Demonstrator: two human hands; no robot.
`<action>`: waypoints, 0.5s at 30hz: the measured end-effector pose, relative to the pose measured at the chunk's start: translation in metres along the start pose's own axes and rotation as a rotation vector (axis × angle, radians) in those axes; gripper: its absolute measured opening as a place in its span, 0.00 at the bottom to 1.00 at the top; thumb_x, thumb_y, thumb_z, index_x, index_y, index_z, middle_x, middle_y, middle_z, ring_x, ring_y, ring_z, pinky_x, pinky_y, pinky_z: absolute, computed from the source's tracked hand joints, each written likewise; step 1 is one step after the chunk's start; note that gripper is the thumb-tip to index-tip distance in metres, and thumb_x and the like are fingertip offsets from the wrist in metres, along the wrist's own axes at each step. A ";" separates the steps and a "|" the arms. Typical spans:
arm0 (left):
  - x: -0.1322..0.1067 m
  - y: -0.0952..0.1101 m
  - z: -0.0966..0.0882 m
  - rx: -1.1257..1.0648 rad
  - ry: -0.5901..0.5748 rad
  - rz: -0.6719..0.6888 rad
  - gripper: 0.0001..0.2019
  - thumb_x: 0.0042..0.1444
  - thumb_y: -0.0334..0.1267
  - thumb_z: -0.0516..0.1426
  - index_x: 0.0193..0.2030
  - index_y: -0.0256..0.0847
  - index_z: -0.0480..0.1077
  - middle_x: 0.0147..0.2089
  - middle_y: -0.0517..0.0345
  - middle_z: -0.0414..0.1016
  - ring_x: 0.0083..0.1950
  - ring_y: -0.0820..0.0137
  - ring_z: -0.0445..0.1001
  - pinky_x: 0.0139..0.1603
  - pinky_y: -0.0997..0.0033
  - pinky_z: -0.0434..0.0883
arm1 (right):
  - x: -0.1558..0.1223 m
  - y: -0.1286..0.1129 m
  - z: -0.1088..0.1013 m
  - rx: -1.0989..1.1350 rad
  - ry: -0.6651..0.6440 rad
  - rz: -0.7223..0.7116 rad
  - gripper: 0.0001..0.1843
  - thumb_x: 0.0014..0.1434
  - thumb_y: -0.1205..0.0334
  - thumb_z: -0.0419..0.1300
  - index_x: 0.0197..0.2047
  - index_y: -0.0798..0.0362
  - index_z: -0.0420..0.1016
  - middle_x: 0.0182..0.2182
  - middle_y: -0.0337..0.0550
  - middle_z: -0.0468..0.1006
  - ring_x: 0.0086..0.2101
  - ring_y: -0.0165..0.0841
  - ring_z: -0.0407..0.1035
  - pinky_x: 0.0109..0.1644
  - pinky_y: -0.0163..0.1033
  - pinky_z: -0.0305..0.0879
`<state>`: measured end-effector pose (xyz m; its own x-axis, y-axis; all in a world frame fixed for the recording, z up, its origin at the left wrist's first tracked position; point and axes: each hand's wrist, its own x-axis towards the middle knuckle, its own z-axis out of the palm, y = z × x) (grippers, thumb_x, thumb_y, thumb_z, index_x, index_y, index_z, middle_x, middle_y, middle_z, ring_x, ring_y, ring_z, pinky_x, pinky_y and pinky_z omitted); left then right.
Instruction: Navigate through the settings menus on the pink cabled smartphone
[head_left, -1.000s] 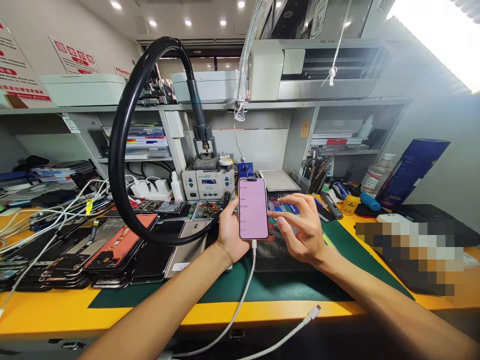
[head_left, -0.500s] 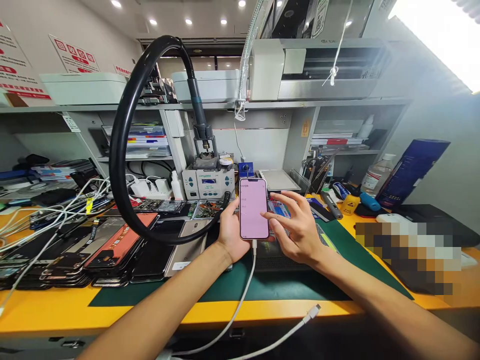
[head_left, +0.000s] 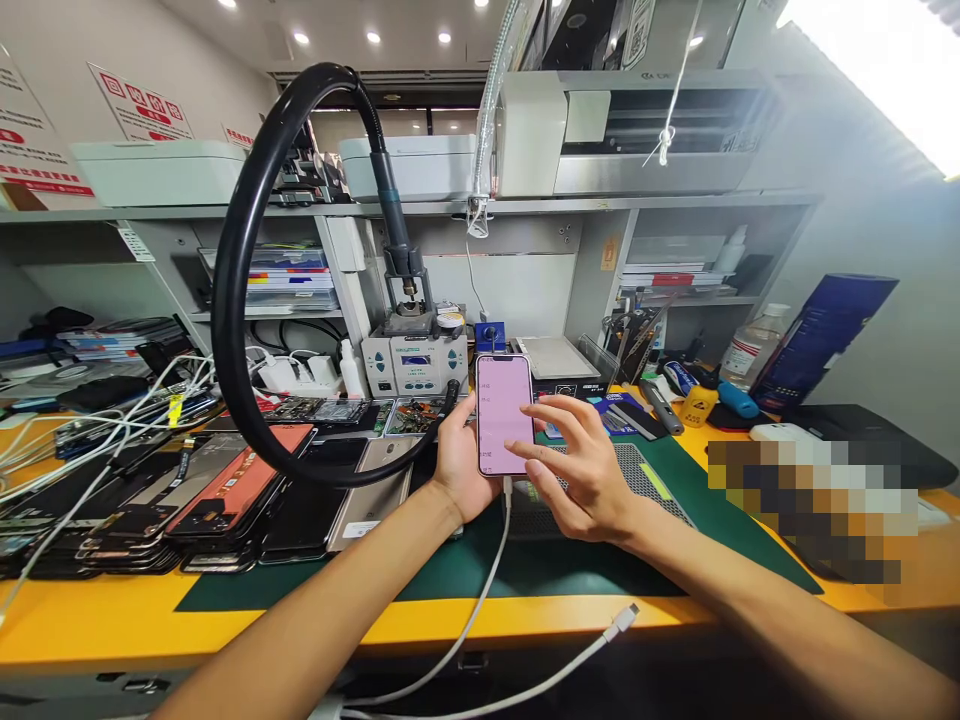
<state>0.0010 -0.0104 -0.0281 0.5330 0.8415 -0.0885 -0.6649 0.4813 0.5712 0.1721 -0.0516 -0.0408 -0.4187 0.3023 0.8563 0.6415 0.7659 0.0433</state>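
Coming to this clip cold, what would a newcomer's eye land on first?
Probably the lit, pinkish phone near the middle, held in the left hand, with fingers of the right hand over its screen. Next, the thick black hose looping high left of center, then the orange-red panel atop a stack on the bench's left side.

Phone (head_left: 498, 395), one: screen lit pink, held in the left hand (head_left: 459, 455); right hand (head_left: 589, 470), fingers spread over screen. White cable (head_left: 499, 560), at phone's lower edge. Green mat (head_left: 442, 577), on yellow surface (head_left: 97, 625). Stacked panels (head_left: 255, 470), left. Grey control unit (head_left: 390, 350), behind, beside black hose (head_left: 225, 290).
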 end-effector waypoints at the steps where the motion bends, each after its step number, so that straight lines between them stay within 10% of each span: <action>1: 0.000 0.000 0.001 -0.007 0.008 0.011 0.29 0.71 0.52 0.47 0.61 0.30 0.75 0.48 0.38 0.82 0.47 0.52 0.82 0.50 0.54 0.77 | 0.000 -0.001 0.001 0.007 -0.008 -0.014 0.16 0.62 0.68 0.59 0.50 0.48 0.82 0.57 0.53 0.75 0.59 0.50 0.65 0.60 0.64 0.69; 15: -0.002 0.001 0.005 -0.066 0.059 0.002 0.27 0.72 0.50 0.47 0.57 0.30 0.77 0.47 0.39 0.83 0.45 0.54 0.82 0.49 0.55 0.78 | 0.000 -0.004 -0.002 0.073 -0.100 -0.109 0.11 0.60 0.65 0.61 0.42 0.48 0.84 0.55 0.52 0.78 0.57 0.50 0.67 0.58 0.63 0.69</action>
<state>0.0017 -0.0128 -0.0230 0.5012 0.8545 -0.1363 -0.7003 0.4930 0.5163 0.1710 -0.0554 -0.0397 -0.5478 0.2673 0.7927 0.5416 0.8355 0.0925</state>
